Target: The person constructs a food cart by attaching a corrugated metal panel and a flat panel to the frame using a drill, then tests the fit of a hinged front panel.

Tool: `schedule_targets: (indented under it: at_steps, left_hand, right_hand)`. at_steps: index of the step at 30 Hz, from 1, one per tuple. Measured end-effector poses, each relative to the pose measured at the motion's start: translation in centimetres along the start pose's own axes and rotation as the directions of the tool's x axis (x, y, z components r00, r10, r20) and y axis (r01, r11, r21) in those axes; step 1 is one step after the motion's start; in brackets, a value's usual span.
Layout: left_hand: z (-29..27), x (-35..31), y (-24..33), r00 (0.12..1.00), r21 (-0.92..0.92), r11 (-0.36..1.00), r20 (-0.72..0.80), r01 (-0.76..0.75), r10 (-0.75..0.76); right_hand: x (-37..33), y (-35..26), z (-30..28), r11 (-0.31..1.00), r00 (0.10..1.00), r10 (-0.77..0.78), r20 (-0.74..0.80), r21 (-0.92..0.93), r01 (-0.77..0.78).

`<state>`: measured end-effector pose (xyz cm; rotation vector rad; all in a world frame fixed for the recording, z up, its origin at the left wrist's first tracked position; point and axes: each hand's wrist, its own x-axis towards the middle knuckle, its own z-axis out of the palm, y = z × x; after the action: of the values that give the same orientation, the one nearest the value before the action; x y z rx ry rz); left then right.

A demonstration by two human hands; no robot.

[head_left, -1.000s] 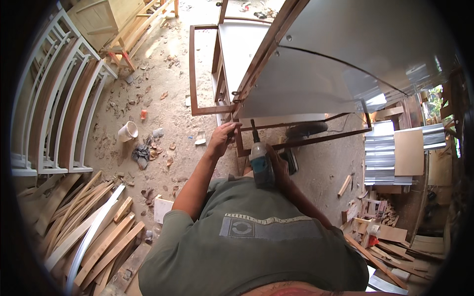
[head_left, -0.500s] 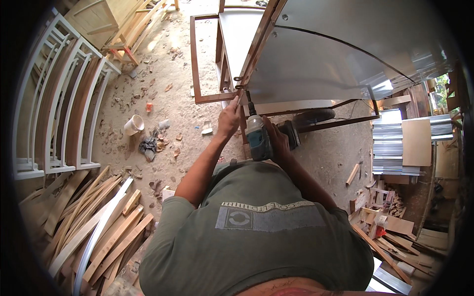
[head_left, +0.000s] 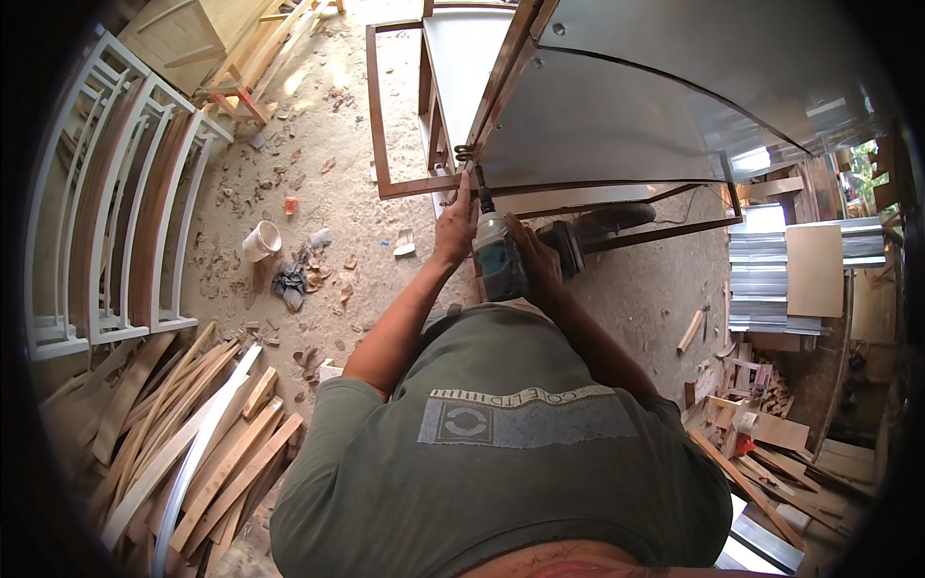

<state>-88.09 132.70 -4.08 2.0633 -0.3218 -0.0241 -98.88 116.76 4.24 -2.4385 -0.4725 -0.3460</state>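
My right hand [head_left: 541, 265] grips a teal and black cordless drill [head_left: 498, 258], its bit pointing away from me toward the corner of a brown frame. Close beside the bit is my left hand [head_left: 457, 231], its index finger stretched along the frame and the other fingers curled. Whatever its fingertips hold is too small to make out. Just beyond them sits a dark looped metal piece [head_left: 464, 152] on the brown frame edge. The frame borders a large shiny metal panel [head_left: 617, 120], tilted up on the right. Left of it is an open brown rectangular frame [head_left: 379, 116].
A black wheel [head_left: 617, 218] sits under the panel. White slatted frames [head_left: 145, 202] stand at left, above a pile of wood strips [head_left: 207, 453]. A white bucket [head_left: 261, 242] and scraps lie on the sandy floor. Corrugated metal sheets [head_left: 756, 270] and wood offcuts are at right.
The drill and my right hand have shifted slightly toward the near side. My left hand has moved a little to the right, closer to the drill bit.
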Motion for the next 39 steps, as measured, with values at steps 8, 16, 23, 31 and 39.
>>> schedule_targets:
  at_steps: [8,16,23,31,39]
  left_hand:
    - [-1.4,0.4,1.3,1.000,-0.135,0.991,-0.011,-0.023,0.021]
    - [-2.0,0.3,2.3,0.994,-0.319,0.942,-0.016,-0.104,0.104]
    - [-2.7,0.6,2.5,0.996,-0.348,0.934,-0.011,-0.086,0.087]
    - [-3.3,0.6,2.3,0.995,-0.321,0.941,-0.025,-0.103,0.100]
    - [-1.8,0.3,0.2,0.993,-0.470,0.882,-0.078,0.043,-0.090]
  right_hand:
    - [0.2,0.7,0.7,0.998,1.000,-0.017,0.001,-0.055,0.017]
    - [0.5,0.9,1.1,0.990,0.993,-0.101,-0.067,-0.103,0.093]
    - [0.7,0.8,1.0,0.985,0.995,-0.096,-0.040,-0.148,0.089]
    - [0.4,0.6,1.5,0.993,0.997,-0.057,-0.043,-0.108,0.052]
    - [0.4,0.5,1.6,0.985,0.996,-0.089,-0.032,-0.149,0.083]
